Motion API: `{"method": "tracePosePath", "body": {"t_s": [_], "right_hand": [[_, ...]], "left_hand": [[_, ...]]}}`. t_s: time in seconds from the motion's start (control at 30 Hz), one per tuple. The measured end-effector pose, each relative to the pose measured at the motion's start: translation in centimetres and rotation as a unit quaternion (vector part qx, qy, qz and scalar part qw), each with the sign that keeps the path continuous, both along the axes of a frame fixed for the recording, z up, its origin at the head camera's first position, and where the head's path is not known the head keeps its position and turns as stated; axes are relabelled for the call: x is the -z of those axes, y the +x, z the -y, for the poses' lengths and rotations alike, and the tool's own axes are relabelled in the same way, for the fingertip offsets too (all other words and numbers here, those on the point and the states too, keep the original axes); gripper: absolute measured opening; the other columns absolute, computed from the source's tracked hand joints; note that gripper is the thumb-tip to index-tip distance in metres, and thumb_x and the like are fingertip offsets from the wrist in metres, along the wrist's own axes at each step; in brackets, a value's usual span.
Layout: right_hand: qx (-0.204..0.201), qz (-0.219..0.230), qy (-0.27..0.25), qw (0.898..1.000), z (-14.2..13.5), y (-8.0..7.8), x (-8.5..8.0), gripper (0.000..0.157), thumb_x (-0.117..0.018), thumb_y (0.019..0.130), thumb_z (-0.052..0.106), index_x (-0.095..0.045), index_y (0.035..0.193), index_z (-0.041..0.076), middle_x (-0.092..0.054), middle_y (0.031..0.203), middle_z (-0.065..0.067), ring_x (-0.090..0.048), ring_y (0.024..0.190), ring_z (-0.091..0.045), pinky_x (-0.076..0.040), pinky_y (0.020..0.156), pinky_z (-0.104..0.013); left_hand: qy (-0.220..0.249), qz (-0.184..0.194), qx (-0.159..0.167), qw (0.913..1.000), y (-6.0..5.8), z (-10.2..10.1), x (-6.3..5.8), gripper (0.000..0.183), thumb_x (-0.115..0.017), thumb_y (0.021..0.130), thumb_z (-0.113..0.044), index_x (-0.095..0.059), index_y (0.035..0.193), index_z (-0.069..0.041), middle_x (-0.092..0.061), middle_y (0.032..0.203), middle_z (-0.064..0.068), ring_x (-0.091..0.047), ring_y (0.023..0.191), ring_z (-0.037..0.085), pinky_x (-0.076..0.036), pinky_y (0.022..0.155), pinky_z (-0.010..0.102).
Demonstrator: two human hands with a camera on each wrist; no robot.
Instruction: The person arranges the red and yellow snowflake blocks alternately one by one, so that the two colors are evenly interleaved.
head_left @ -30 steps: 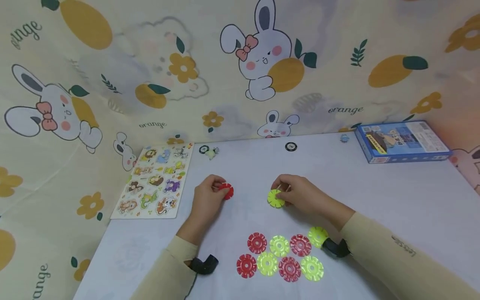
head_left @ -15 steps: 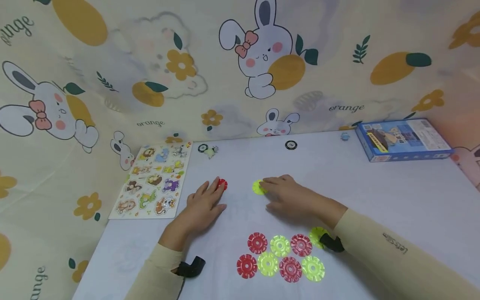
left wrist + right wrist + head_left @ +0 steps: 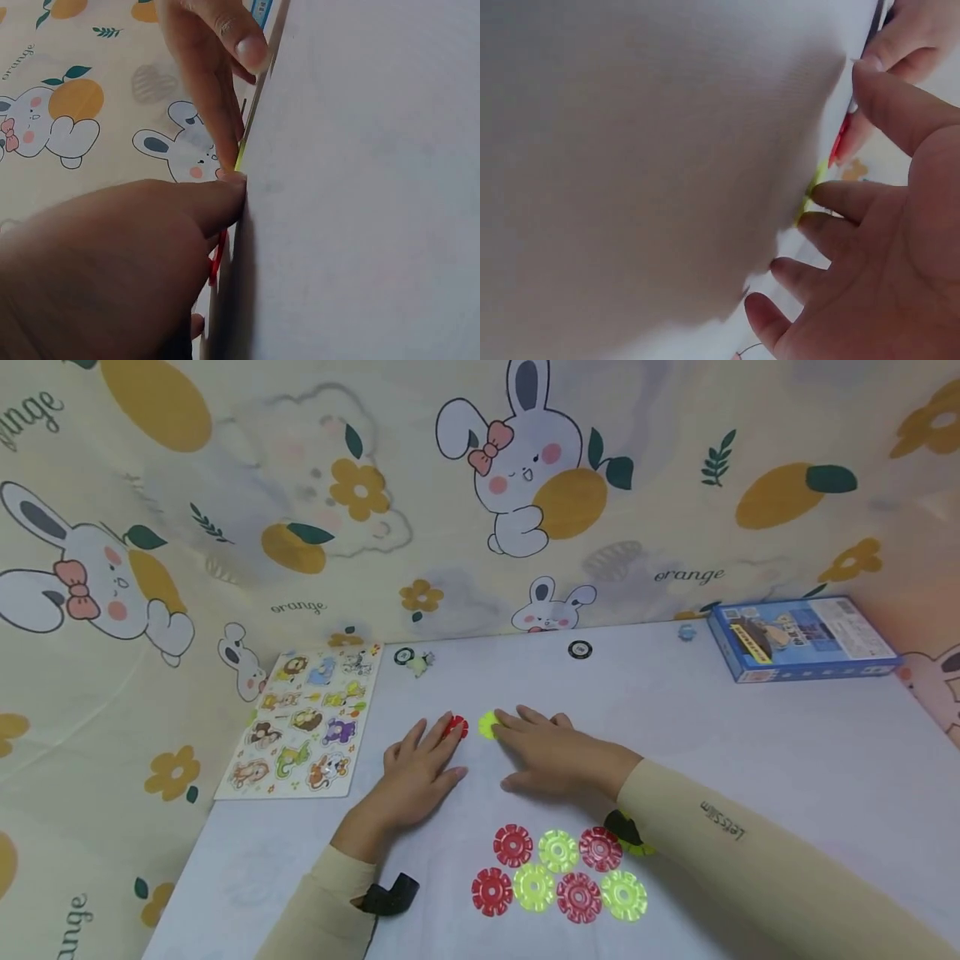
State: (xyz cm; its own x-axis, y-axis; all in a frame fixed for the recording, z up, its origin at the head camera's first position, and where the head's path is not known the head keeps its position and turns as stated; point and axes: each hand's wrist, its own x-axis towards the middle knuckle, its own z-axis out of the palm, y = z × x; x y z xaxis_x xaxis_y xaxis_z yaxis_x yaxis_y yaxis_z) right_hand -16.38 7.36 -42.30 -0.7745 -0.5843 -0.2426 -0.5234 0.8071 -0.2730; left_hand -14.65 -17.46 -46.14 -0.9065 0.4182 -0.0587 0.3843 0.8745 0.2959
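Note:
In the head view my left hand (image 3: 416, 781) lies flat with spread fingers, its fingertips on a red notched plastic disc (image 3: 462, 727) on the white table. My right hand (image 3: 551, 753), also stretched out, touches a yellow-green notched disc (image 3: 486, 724) with its fingertips. A small gap separates the two discs there. From the right wrist, the yellow-green disc (image 3: 815, 187) shows under the first fingertips, with the red disc (image 3: 839, 141) just beyond. Nearer the body, two rows alternate red discs (image 3: 513, 845) and yellow-green discs (image 3: 558, 851); my right sleeve partly covers the end one.
An animal puzzle board (image 3: 352, 781) lies at the left. Along the back are a black round chip (image 3: 580, 649), another black chip (image 3: 404, 657) beside a small pale figure (image 3: 418, 665), a small blue figure (image 3: 686, 632) and a blue box (image 3: 806, 639). Patterned cloth hangs behind.
Both hands went from pinching their discs to resting straight fingers on them, the discs now flat on the table. The yellow-green disc has slid left toward the red one, which shifted slightly right lately.

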Motion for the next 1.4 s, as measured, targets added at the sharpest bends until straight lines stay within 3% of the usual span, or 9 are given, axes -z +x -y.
{"method": "tracePosePath", "body": {"t_s": [0.5, 0.77, 0.9, 1.0, 1.2, 1.4], "right_hand": [[-0.001, 0.022, 0.019, 1.000, 1.2, -0.5, 0.5, 0.100, -0.059, 0.075, 0.073, -0.018, 0.154, 0.027, -0.006, 0.159, 0.006, 0.000, 0.144, -0.030, -0.015, 0.106, -0.062], [0.025, 0.018, -0.076, 0.997, -1.0, -0.4, -0.3, 0.088, -0.053, 0.083, 0.070, -0.023, 0.153, 0.026, -0.006, 0.159, 0.006, -0.011, 0.143, -0.024, -0.018, 0.102, -0.067], [0.048, 0.030, -0.135, 0.989, -3.5, 0.8, -1.2, 0.082, -0.054, 0.084, 0.067, -0.032, 0.151, 0.025, -0.015, 0.158, 0.005, -0.017, 0.142, -0.022, -0.019, 0.104, -0.064], [0.059, 0.031, -0.160, 0.985, -5.6, 2.0, -1.1, 0.082, -0.053, 0.084, 0.068, -0.035, 0.150, 0.023, -0.018, 0.157, 0.003, -0.019, 0.141, -0.024, -0.020, 0.105, -0.062], [0.099, 0.034, -0.208, 0.972, -9.8, 4.4, -0.3, 0.075, -0.062, 0.086, 0.057, -0.039, 0.148, 0.020, -0.024, 0.156, -0.001, -0.021, 0.141, -0.027, -0.024, 0.106, -0.056], [0.129, 0.035, -0.255, 0.958, -13.4, 7.2, -0.5, 0.069, -0.063, 0.088, 0.050, -0.041, 0.146, 0.021, -0.033, 0.152, 0.001, -0.026, 0.139, -0.025, -0.027, 0.106, -0.053]], "left_hand": [[0.008, -0.010, -0.004, 0.9999, -0.2, 0.1, 0.3, 0.066, -0.045, 0.094, -0.057, -0.025, 0.152, -0.033, -0.008, 0.159, -0.003, -0.005, 0.142, 0.033, -0.011, 0.103, 0.058], [0.044, -0.007, 0.002, 0.9990, -0.3, 0.0, 0.4, 0.080, -0.053, 0.089, -0.059, -0.019, 0.154, -0.028, -0.004, 0.160, -0.005, -0.004, 0.144, 0.029, -0.010, 0.106, 0.059], [0.041, 0.002, 0.013, 0.9991, -0.1, 0.1, 0.1, 0.079, -0.051, 0.090, -0.061, -0.024, 0.153, -0.021, -0.011, 0.159, -0.005, -0.003, 0.144, 0.026, -0.006, 0.107, 0.058], [0.041, 0.006, 0.023, 0.9989, 0.0, 0.4, -0.2, 0.077, -0.052, 0.091, -0.058, -0.026, 0.152, -0.020, -0.013, 0.158, -0.005, -0.004, 0.144, 0.025, -0.005, 0.108, 0.059], [0.059, 0.012, 0.039, 0.9975, 0.1, 1.0, -0.4, 0.071, -0.055, 0.092, -0.052, -0.031, 0.151, -0.022, -0.017, 0.157, -0.007, -0.005, 0.144, 0.024, -0.002, 0.108, 0.059], [0.055, 0.000, 0.042, 0.9976, 0.4, 0.5, -0.6, 0.078, -0.058, 0.088, -0.056, -0.028, 0.152, -0.021, -0.015, 0.158, -0.006, -0.005, 0.144, 0.023, -0.003, 0.108, 0.060]]}}
